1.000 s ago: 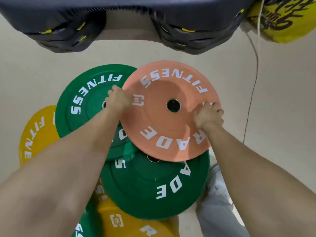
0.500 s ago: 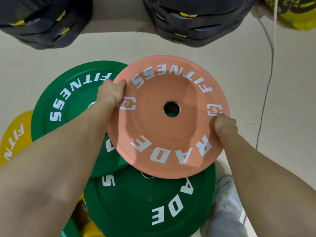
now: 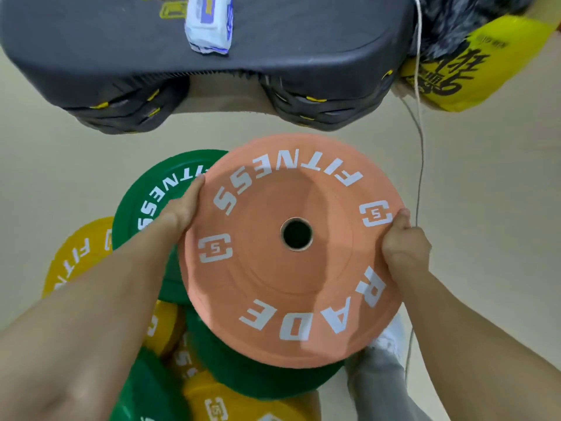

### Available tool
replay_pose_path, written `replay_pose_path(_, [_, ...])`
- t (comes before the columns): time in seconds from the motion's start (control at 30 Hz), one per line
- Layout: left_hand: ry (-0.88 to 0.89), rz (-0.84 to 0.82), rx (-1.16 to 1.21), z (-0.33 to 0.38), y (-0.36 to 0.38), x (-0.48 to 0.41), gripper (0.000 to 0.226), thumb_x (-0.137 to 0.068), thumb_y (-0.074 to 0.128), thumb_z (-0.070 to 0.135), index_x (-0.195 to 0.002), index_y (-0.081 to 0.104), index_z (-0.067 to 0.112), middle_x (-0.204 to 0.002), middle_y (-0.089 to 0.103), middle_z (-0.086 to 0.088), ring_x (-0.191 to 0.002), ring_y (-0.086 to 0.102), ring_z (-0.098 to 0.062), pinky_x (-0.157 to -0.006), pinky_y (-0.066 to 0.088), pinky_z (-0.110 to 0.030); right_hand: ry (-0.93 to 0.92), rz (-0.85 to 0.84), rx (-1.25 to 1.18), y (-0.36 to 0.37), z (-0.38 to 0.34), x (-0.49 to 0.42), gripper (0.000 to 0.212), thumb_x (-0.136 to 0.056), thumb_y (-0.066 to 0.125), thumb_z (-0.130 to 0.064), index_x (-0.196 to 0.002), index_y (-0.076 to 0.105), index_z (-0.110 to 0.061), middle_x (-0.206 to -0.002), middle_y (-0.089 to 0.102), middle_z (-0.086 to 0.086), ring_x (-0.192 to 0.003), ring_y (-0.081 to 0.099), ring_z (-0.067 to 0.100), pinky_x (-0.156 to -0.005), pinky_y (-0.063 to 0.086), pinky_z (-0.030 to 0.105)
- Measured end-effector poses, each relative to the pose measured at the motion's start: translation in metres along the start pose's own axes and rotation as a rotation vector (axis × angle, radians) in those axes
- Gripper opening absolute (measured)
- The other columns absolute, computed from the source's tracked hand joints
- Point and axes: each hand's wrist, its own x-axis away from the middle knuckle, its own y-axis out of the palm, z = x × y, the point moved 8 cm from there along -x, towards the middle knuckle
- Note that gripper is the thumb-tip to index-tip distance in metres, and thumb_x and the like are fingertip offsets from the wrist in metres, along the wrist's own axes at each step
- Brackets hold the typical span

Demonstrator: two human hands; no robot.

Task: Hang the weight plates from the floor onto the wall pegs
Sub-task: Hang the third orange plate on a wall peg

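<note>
An orange weight plate with white lettering and a centre hole is held flat and lifted above the pile. My left hand grips its left rim, thumb along the edge. My right hand grips its right rim. Below it lie a green plate at the left, another green plate underneath, and yellow plates at the far left and bottom. No wall peg is in view.
A dark bench-like pad with a white packet on it spans the top, over stacked black plates. A yellow bag sits top right. A thin cord hangs down the right. My shoe stands by the pile.
The orange plate has risen off the pile toward the camera. My right hand slid from the lower right edge to the right rim. The view tilted up, showing the pad's top.
</note>
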Motion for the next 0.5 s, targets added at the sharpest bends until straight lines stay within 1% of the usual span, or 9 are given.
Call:
replay_pose_path(0.03, [0.002,-0.084,0.048,0.002,-0.016,0.019,0.111,-0.047,0.043,0.105,-0.112,0.072,0.02,-0.114,0.072,-0.006,-0.102,0.067,-0.032,-0.099,0.047,-0.046,-0.037,0.048,-0.015,-0.024,-0.014,0.021,0.079,-0.099,0.018,-0.066,-0.12,0.06,-0.002,-0.121,0.063,0.023,-0.111,0.059,0.042,-0.094,0.045,0.048])
replay_pose_path(0.07, [0.036,-0.12,0.073,0.008,-0.031,0.038,0.105,-0.048,0.046,0.104,-0.11,0.074,0.024,-0.108,0.075,-0.005,-0.099,0.07,-0.03,-0.098,0.05,-0.046,-0.062,0.095,-0.023,-0.046,-0.027,0.038,0.079,-0.098,0.018,-0.068,-0.117,0.06,-0.004,-0.118,0.064,0.022,-0.109,0.06,0.042,-0.092,0.045,0.048])
replay_pose_path(0.13, [0.136,-0.1,0.132,0.031,-0.069,0.084,0.097,-0.051,0.048,0.101,-0.106,0.074,0.026,-0.099,0.076,-0.002,-0.092,0.072,-0.027,-0.093,0.055,-0.045,-0.117,0.161,-0.039,-0.093,-0.061,0.076,0.076,-0.098,0.02,-0.067,-0.117,0.059,-0.005,-0.119,0.063,0.023,-0.109,0.059,0.043,-0.091,0.045,0.048])
replay_pose_path(0.2, [0.201,-0.072,0.173,0.057,-0.109,0.137,0.093,-0.051,0.051,0.1,-0.102,0.074,0.026,-0.096,0.076,0.0,-0.09,0.072,-0.027,-0.09,0.056,-0.044,-0.182,0.207,-0.105,-0.142,-0.099,0.119,0.072,-0.1,0.021,-0.064,-0.117,0.058,-0.004,-0.12,0.063,0.024,-0.11,0.059,0.043,-0.09,0.044,0.048])
replay_pose_path(0.3, [0.28,-0.124,0.269,0.105,-0.17,0.208,0.102,-0.037,0.056,0.102,-0.108,0.074,0.031,-0.103,0.077,0.003,-0.093,0.073,-0.024,-0.091,0.056,-0.043,-0.29,0.31,-0.165,-0.22,-0.161,0.178,0.074,-0.101,0.019,-0.064,-0.115,0.059,-0.004,-0.117,0.064,0.024,-0.107,0.059,0.042,-0.085,0.043,0.047])
replay_pose_path(0.33, [0.308,-0.137,0.286,0.12,-0.189,0.234,0.103,-0.036,0.057,0.102,-0.109,0.074,0.032,-0.103,0.077,0.003,-0.093,0.073,-0.024,-0.091,0.056,-0.043,-0.32,0.32,-0.185,-0.243,-0.18,0.199,0.076,-0.1,0.017,-0.065,-0.114,0.06,-0.004,-0.116,0.065,0.023,-0.106,0.06,0.041,-0.084,0.043,0.046])
replay_pose_path(0.37, [0.351,-0.14,0.323,0.138,-0.21,0.265,0.099,-0.038,0.058,0.101,-0.106,0.073,0.032,-0.102,0.077,0.002,-0.093,0.073,-0.025,-0.09,0.056,-0.044,-0.349,0.343,-0.218,-0.27,-0.199,0.218,0.077,-0.1,0.015,-0.066,-0.113,0.061,-0.005,-0.114,0.065,0.022,-0.105,0.06,0.041,-0.084,0.044,0.046])
replay_pose_path(0.43, [0.434,-0.083,0.423,0.169,-0.252,0.324,0.083,-0.046,0.063,0.096,-0.096,0.07,0.03,-0.094,0.077,-0.001,-0.088,0.073,-0.027,-0.086,0.056,-0.046,-0.403,0.409,-0.292,-0.324,-0.235,0.258,0.079,-0.098,0.015,-0.068,-0.112,0.061,-0.006,-0.114,0.066,0.02,-0.108,0.06,0.04,-0.089,0.045,0.046])
replay_pose_path(0.5, [0.538,-0.021,0.501,0.204,-0.3,0.389,0.075,-0.053,0.066,0.09,-0.091,0.072,0.025,-0.086,0.077,-0.001,-0.085,0.073,-0.028,-0.08,0.057,-0.042,-0.485,0.462,-0.386,-0.39,-0.272,0.307,0.085,-0.095,0.012,-0.072,-0.116,0.06,-0.005,-0.117,0.066,0.02,-0.115,0.058,0.04,-0.095,0.047,0.047])
